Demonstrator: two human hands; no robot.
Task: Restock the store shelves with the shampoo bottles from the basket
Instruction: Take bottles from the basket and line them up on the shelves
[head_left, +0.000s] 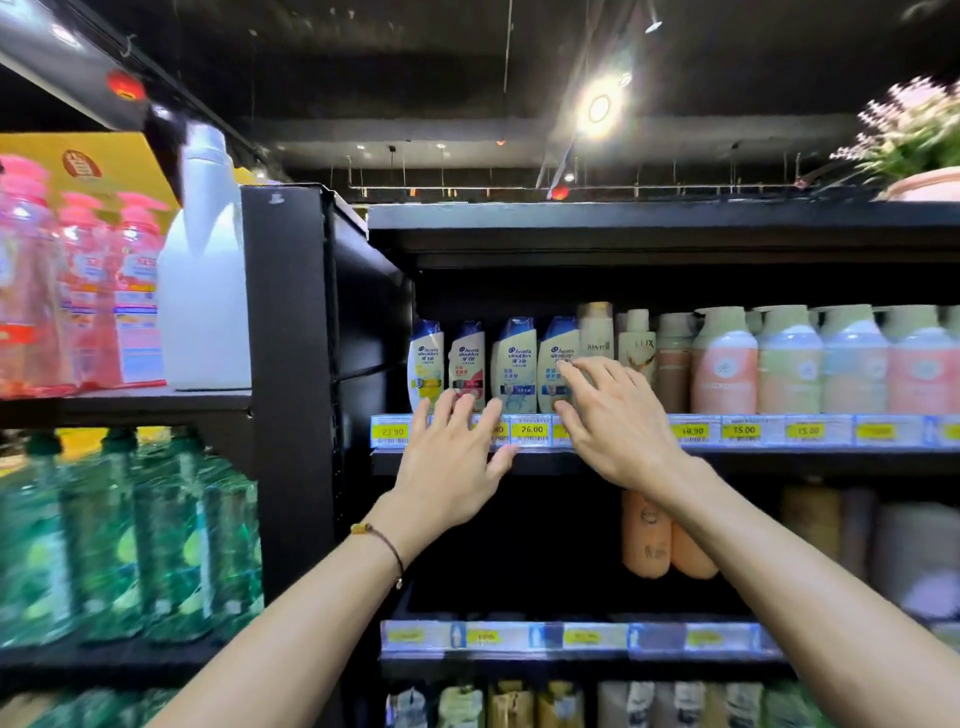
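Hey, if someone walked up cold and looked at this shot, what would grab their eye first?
Probably the two bare hands reaching up at the centre: the left hand and right hand, fingers spread and empty, at the front of the shelf edge. Just behind them stands a row of four blue-capped shampoo bottles above yellow price tags. To the far left, a tall white jug stands beside pink bottles.

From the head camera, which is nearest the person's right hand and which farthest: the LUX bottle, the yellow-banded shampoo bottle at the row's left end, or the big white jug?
Measured from the right hand, open with fingers spread:
1. LUX bottle, just above and behind the hand on the same shelf.
2. Yellow-banded shampoo bottle, at the left end of that row, beyond the left hand.
3. White jug, far left on the neighbouring shelf unit.
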